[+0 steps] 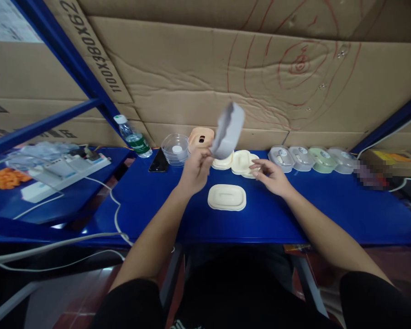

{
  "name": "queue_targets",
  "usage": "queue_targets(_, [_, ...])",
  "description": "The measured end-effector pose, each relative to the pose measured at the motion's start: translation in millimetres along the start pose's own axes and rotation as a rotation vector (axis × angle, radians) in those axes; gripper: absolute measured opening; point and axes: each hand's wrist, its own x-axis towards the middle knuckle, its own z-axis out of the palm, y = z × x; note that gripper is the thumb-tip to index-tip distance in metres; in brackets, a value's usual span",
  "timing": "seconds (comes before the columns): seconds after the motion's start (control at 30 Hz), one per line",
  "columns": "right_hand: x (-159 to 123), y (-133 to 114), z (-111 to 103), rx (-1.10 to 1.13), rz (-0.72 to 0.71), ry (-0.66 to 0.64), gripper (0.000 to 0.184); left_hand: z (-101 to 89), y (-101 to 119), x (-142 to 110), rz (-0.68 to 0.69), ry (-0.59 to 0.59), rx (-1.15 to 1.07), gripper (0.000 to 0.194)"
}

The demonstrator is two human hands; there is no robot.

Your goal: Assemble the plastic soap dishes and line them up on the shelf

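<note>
My left hand point(194, 170) is closed on the edge of a pale grey plastic piece with a wavy rim point(232, 131), held up and tilted above the table. Motion blurs part of the piece. Over the cream lids point(242, 161) at the back of the table is my right hand point(271, 177), its thumb and fingers apart and nothing seen in them. I cannot tell whether its fingertips touch the lids. One more cream lid point(227, 197) lies flat on the blue table, in front of and between my hands.
A clear tub point(176, 150), a peach-coloured piece point(199, 138), a black phone point(158, 161) and a water bottle point(134, 138) stand at the back left. Several lidded tubs point(298, 158) line the back right. A power strip point(66, 179) and white cables lie on the left.
</note>
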Motion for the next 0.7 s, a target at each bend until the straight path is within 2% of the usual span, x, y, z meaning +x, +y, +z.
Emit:
queue_targets(0.1, [2,-6,-5,0.08,-0.043,0.077,0.07,10.8,15,-7,-0.132,-0.376,-0.307,0.038])
queue_targets(0.2, [2,-12,-10,0.039,-0.026,0.143,0.066,16.0,19,-9,-0.251,-0.609,-0.462,0.041])
queue_targets(0.3, [1,-15,-10,-0.024,0.047,0.179,0.057,12.8,12,-7,-0.341,-0.657,-0.483,0.042])
queue_targets(0.47, [-2,-17,4,-0.077,0.205,0.087,0.053,-0.9,5,-1,-0.403,-0.581,-0.319,0.033])
queue_targets(0.57, [-4,-19,15,-0.052,0.273,0.025,0.055,-3.6,6,-1,-0.33,-0.617,-0.076,0.041])
queue_targets(0.7, [-6,-23,23,-0.017,0.352,-0.09,0.065,-4.8,6,-1,-0.265,-0.718,0.333,0.041])
